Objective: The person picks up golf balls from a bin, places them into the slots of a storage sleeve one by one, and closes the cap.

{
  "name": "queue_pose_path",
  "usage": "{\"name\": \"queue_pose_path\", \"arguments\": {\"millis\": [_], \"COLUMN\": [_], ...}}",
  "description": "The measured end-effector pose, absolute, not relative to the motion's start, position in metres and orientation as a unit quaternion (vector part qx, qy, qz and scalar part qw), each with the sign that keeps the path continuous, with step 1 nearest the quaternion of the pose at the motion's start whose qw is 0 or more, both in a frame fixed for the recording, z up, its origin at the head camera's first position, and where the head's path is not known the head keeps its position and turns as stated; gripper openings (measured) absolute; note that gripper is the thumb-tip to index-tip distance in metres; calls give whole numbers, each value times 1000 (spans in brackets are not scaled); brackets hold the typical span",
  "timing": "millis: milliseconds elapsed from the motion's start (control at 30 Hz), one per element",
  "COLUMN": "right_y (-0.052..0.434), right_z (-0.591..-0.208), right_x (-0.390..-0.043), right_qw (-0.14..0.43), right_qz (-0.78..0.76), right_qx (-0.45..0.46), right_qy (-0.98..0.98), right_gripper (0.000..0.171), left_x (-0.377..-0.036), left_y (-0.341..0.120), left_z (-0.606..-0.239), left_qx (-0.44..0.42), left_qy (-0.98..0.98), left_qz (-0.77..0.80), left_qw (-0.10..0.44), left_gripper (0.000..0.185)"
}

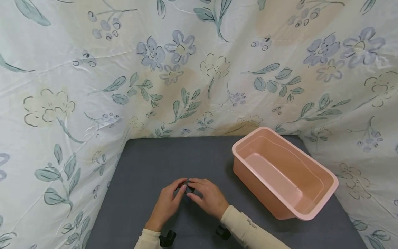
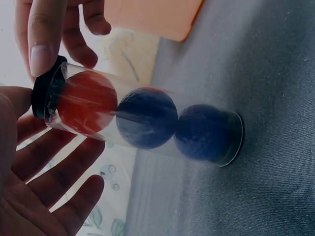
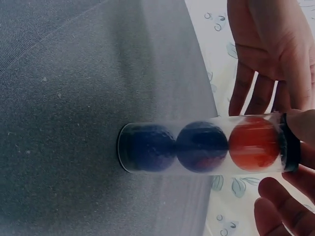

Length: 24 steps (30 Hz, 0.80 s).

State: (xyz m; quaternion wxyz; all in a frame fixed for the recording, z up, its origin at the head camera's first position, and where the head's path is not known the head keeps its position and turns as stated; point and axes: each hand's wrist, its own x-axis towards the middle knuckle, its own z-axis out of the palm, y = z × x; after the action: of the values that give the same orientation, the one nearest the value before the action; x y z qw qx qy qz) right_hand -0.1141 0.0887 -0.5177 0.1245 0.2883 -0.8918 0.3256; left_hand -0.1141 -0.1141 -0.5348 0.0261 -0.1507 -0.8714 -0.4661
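Note:
A clear tube [image 2: 167, 93] with a black cap [image 2: 47, 91] stands upright on the dark grey table, its base at the cloth. Inside, an orange-red ball [image 2: 87, 103] sits on top of two dark blue balls [image 3: 202, 147], stacked one over the other. Both hands meet at the capped end. My left hand [image 1: 166, 205] pinches the cap, the lower fingers spread out beside the tube. From the other side my right hand [image 1: 211, 197] grips the cap with thumb and fingertips. In the head view the hands hide most of the tube.
A pink rectangular bin [image 1: 248, 178] stands to the right on the dark grey table [image 1: 149, 159], its inside bare. Floral cloth [image 1: 199, 76] hangs behind the table and along both sides. Each wrist wears a black strap-like mount [image 1: 168, 238].

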Motion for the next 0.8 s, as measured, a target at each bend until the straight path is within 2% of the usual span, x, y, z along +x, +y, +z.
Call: {"name": "queue_pose_path", "arguments": {"millis": [267,567,800], "right_y": [84,86,84], "right_z": [-522,-526,-544], "right_x": [-116,-118,-115], "right_qw": [143,128,178], "right_qz": [343,390,374], "right_qx": [284,270,269], "right_qy": [-884,-871,-870], "right_gripper": [36,34,38], "left_x": [-117,-118,-119], "left_y": [-115,-114,-117], "left_z": [-535,-535,-539], "left_qx": [-155,-163,-194], "left_qy": [-868,-871,-878], "left_qz": [-471,-462,-432], "left_qw": [25,42,70], "left_gripper": [39,38,37]}}
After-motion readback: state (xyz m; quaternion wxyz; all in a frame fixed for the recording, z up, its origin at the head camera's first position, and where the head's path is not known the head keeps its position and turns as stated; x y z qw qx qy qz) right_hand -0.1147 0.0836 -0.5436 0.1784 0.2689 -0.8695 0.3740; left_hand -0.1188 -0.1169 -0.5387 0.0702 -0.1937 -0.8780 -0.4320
